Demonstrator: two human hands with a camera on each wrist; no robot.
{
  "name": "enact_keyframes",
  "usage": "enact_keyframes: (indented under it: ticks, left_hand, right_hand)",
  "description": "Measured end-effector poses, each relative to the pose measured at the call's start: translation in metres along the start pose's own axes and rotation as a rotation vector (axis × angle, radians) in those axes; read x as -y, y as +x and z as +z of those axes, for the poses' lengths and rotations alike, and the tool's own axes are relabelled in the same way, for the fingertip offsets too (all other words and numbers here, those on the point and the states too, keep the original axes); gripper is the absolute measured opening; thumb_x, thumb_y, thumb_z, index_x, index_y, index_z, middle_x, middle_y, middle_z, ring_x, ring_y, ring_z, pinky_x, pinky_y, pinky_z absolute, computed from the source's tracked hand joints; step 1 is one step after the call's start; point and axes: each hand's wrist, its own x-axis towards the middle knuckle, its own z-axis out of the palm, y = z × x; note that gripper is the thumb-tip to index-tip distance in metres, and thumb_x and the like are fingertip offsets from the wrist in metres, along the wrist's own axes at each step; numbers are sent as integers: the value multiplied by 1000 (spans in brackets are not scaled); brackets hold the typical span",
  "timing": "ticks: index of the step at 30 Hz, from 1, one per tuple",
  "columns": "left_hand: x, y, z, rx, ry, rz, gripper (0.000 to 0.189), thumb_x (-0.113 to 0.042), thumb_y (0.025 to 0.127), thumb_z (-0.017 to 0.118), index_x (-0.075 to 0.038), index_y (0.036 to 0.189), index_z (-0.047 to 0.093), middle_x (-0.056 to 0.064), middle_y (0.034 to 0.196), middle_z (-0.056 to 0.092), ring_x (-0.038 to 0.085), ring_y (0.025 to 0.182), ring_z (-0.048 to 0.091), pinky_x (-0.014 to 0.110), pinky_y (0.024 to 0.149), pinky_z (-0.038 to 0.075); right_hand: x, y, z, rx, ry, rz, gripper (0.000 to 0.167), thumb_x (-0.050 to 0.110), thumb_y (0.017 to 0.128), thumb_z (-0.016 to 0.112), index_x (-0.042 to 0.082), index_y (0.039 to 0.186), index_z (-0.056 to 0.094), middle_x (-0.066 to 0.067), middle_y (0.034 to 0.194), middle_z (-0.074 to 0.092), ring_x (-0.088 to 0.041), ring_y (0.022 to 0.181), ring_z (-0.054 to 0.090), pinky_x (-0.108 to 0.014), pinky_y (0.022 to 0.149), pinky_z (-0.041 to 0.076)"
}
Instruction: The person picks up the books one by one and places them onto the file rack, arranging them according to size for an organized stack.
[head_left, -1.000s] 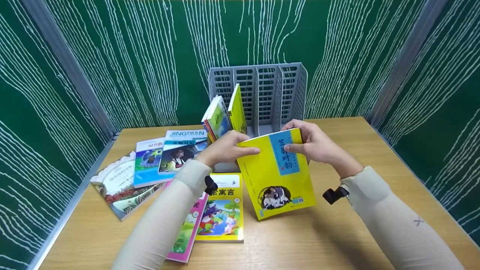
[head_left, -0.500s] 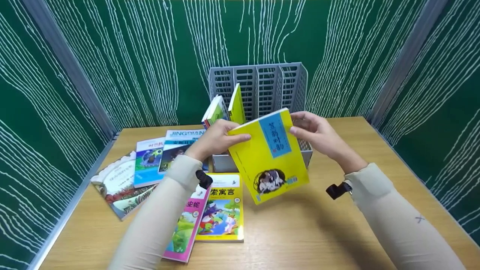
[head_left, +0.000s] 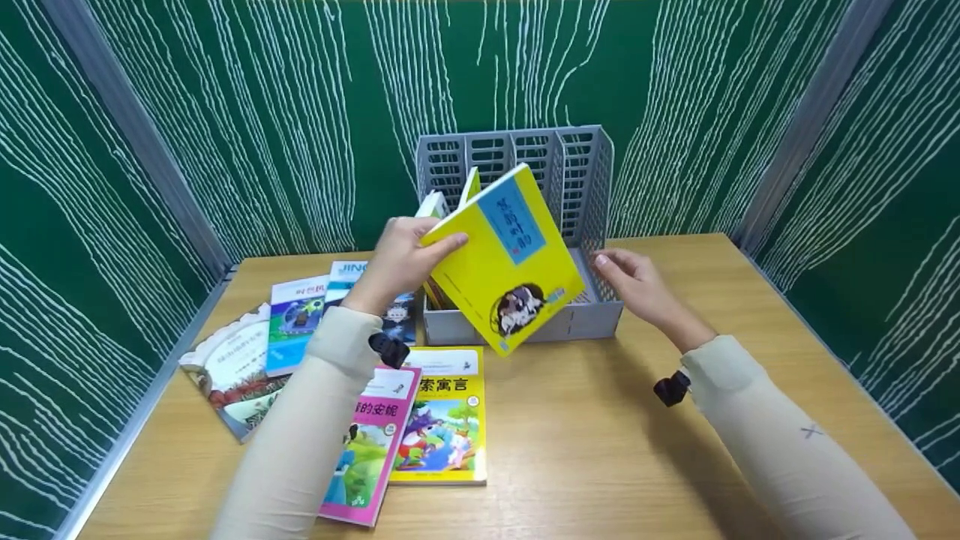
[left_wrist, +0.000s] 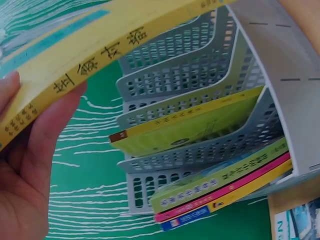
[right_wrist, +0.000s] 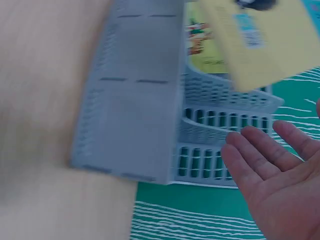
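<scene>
The left hand (head_left: pixel 401 251) pinches the yellow book (head_left: pixel 499 274) by one corner, probably a good spot: it looks light, a bit bendy and slippery. It tilts in front of the gray rack (head_left: pixel 577 324). The right hand (head_left: pixel 637 281), farther right, holds nothing.

Below the left grip (head_left: pixel 401 259), a wood-grain bench (head_left: pixel 570 442); beyond it, green white-streaked walls (head_left: pixel 386 187) with grey corner posts (head_left: pixel 814 112).

wooden table (head_left: pixel 555 465) is taking up the bottom, white-streaked green walls (head_left: pixel 517 75) are kinda boxing in the back and sides, and grey posts (head_left: pixel 140 127) are running up the corners
</scene>
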Motion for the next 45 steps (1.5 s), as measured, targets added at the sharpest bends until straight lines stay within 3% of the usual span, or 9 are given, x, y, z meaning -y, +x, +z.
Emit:
enact_keyframes:
  ticks: [4, 9, 14, 18, 21, 26, 35, 40, 45]
  left_hand:
    - [-4, -1, -3, -94, 29, 32, 28, -31, 108, 69, -8, 122, 80, 6, 114, 83, 20, 95, 82, 33, 86, 68]
    - [-10, -3, -2, -235, 77, 87, 31, -32, 109, 67, -5, 121, 78, 7, 115, 83, 19, 95, 82, 30, 83, 67]
    - [-15, -3, 1, -365, 168, 132, 33, -30, 110, 66, -1, 120, 77, 11, 112, 83, 23, 95, 83, 30, 78, 67]
    - [-18, -3, 6, -427, 247, 149, 34, -28, 112, 64, 1, 122, 75, 13, 111, 83, 26, 97, 83, 31, 75, 67]
    - [-19, -4, 10, -453, 275, 147, 34, -28, 112, 62, 1, 123, 74, 13, 104, 82, 25, 93, 83, 29, 75, 66]
    - [-18, -1, 20, -481, 330, 157, 33, -25, 113, 60, 4, 119, 73, 15, 89, 76, 25, 82, 81, 28, 68, 63]
    - [-12, 10, 37, -497, 406, 119, 32, -22, 114, 59, 5, 124, 71, 20, 108, 81, 30, 93, 84, 31, 71, 67]
    - [-8, 16, 48, -501, 438, 95, 32, -22, 114, 57, 6, 123, 71, 21, 109, 81, 31, 94, 83, 30, 70, 67]
    - [-4, 22, 58, -488, 493, 80, 32, -22, 115, 56, 5, 112, 72, 21, 99, 80, 31, 86, 83, 32, 66, 67]
  right_hand:
    - [-16, 2, 9, 37, -111, 20, 50, 30, 116, 52, -2, 155, 53, -28, 152, 60, -44, 138, 59, -62, 120, 49]
    - [-28, 4, 22, 98, -236, -3, 45, 23, 115, 55, 1, 154, 55, -28, 149, 63, -45, 134, 63, -62, 114, 54]
    - [-34, 4, 31, 160, -378, -42, 44, 24, 116, 51, 3, 155, 56, -26, 154, 61, -46, 142, 60, -64, 119, 48]
    - [-38, 4, 36, 187, -480, -113, 42, 18, 116, 49, 1, 153, 59, -26, 153, 62, -41, 126, 68, -63, 116, 50]
    - [-40, 4, 39, 198, -531, -158, 38, 14, 115, 51, -2, 146, 64, -26, 144, 69, -39, 116, 71, -63, 110, 54]
    - [-42, 5, 44, 193, -572, -185, 30, 11, 112, 56, -4, 134, 71, -24, 127, 77, -43, 117, 73, -62, 107, 57]
    - [-42, 7, 44, 182, -568, -141, 29, 5, 109, 61, -2, 134, 73, -24, 133, 75, -44, 125, 71, -61, 112, 54]
    - [-43, 9, 46, 172, -577, -134, 30, 2, 107, 61, -3, 134, 72, -25, 134, 74, -46, 126, 70, -61, 113, 54]
    - [-45, 8, 46, 143, -578, -185, 28, -1, 105, 61, -4, 130, 75, -25, 128, 76, -47, 121, 72, -61, 108, 57]
